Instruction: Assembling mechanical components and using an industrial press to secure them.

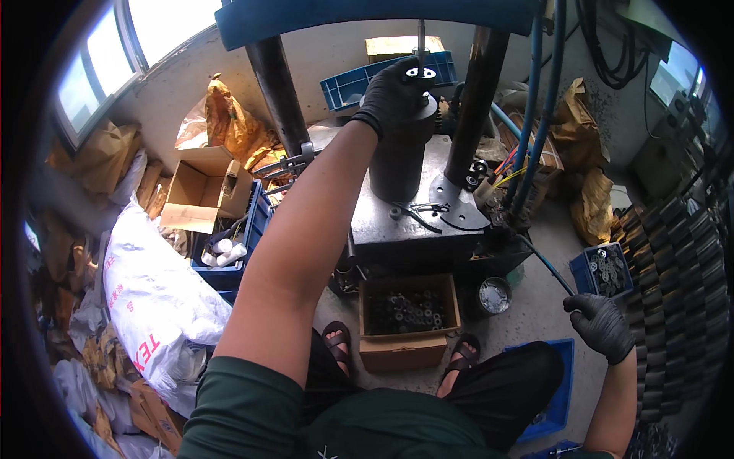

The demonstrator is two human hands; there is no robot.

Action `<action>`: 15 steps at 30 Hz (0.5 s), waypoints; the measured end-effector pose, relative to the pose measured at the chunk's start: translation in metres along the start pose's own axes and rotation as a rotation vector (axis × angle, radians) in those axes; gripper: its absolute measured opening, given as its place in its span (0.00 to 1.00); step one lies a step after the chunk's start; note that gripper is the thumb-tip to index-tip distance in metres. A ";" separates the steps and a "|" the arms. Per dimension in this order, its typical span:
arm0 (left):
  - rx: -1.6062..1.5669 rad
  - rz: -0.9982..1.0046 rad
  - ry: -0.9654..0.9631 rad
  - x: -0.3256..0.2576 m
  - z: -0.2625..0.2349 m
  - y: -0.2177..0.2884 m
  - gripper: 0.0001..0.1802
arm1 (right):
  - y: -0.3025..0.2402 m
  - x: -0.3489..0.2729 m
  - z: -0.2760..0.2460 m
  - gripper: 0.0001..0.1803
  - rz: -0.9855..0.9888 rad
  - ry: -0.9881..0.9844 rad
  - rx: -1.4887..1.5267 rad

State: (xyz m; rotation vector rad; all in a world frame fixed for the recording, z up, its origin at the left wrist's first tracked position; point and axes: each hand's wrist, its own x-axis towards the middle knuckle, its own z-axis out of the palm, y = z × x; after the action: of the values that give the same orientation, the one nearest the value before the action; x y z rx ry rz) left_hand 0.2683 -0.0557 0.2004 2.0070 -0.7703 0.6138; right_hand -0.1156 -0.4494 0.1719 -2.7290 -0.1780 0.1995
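Observation:
My left hand (388, 93), in a black glove, reaches up to the press, its fingers curled around the side of a small round metal part (421, 74). That part sits on top of a thick dark cylinder (401, 157), right under a thin vertical rod (421, 42). Low on the right, my right hand (602, 327), gloved in black too, is closed on the end of a long thin lever (547, 266) that slants down from the press. The lever's tip is hidden in the palm. Loose curved plates (457, 205) lie on the steel press table (375, 226).
Between my feet stands a cardboard box (404, 353) of small metal rings. Beside it is a round tin (495, 295). Blue bins (628, 284) (566, 382) stand at right; a white sack (157, 298) and an open carton (195, 218) at left. Two dark columns (277, 96) (478, 99) flank the cylinder.

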 end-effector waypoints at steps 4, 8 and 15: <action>0.126 0.108 0.060 -0.002 -0.003 -0.001 0.17 | 0.002 0.000 0.007 0.16 -0.016 -0.059 -0.062; -0.118 -0.212 0.015 0.002 -0.003 0.000 0.21 | -0.003 -0.002 0.003 0.14 0.062 -0.118 -0.054; -0.212 -0.256 0.028 0.002 -0.001 0.005 0.23 | 0.019 0.062 -0.045 0.13 -0.322 0.955 -0.250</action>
State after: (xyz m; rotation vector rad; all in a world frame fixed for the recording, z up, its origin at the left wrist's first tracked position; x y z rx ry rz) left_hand 0.2653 -0.0572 0.2050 1.8583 -0.5257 0.3932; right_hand -0.0453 -0.4742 0.1981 -2.6474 -0.3648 -1.2484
